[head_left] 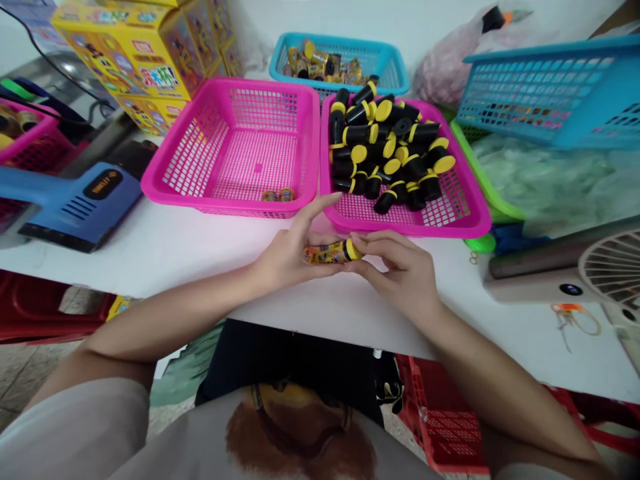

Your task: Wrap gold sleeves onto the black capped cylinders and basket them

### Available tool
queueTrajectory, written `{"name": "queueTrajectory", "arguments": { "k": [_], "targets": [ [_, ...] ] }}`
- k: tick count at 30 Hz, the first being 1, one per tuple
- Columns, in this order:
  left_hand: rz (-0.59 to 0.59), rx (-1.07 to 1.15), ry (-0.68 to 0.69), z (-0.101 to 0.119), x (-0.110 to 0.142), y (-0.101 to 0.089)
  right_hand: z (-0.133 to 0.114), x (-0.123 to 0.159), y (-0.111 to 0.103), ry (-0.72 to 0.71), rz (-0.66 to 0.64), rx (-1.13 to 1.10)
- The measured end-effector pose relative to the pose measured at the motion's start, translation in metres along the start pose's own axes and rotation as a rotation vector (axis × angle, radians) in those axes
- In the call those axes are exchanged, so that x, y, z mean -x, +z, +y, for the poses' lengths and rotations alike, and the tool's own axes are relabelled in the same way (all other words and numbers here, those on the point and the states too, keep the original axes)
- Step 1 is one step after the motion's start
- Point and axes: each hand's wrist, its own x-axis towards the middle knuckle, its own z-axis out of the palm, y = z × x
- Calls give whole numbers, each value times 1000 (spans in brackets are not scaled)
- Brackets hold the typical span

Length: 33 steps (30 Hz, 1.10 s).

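White tabletop [210,241], frame centre: left hand [284,259], right hand [407,267] grasp tube [345,251], apparently fitting sleeve [323,254]; next move needs steady alignment.

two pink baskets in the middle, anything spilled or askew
Nothing stands out: the black-and-yellow tubes lie jumbled but inside the right basket, and two small patterned pieces sit inside the left basket.

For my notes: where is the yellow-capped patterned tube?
In the head view, the tube is near centre, held by left hand and right hand, below two neighbouring pink baskets.
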Motion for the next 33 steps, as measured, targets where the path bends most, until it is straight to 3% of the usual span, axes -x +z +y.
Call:
{"name": "queueTrajectory", "arguments": {
  "k": [3, 6, 14, 18, 24, 29, 33],
  "targets": [
    [72, 58, -34, 2, -1, 3, -1, 0, 3, -186, -34, 163],
    [33, 224, -74, 1, -5, 10, -6, 2, 8, -305, -12, 301],
    [-319, 528, -151, 2, -6, 24, -19, 6, 15, -397, 46, 358],
    [-254, 502, -107, 0, -5, 27, -15, 5, 22, -476, 80, 458],
    [-137, 354, 132, -13, -4, 30, -14, 3, 24, -641, 99, 614],
    [-184, 356, 195, -11, -5, 28, -13, 1, 14, -675, 22, 522],
    [-279, 470, 107, -5, -4, 25, -9, 0, 9, -688, -43, 375]
  ]
}}
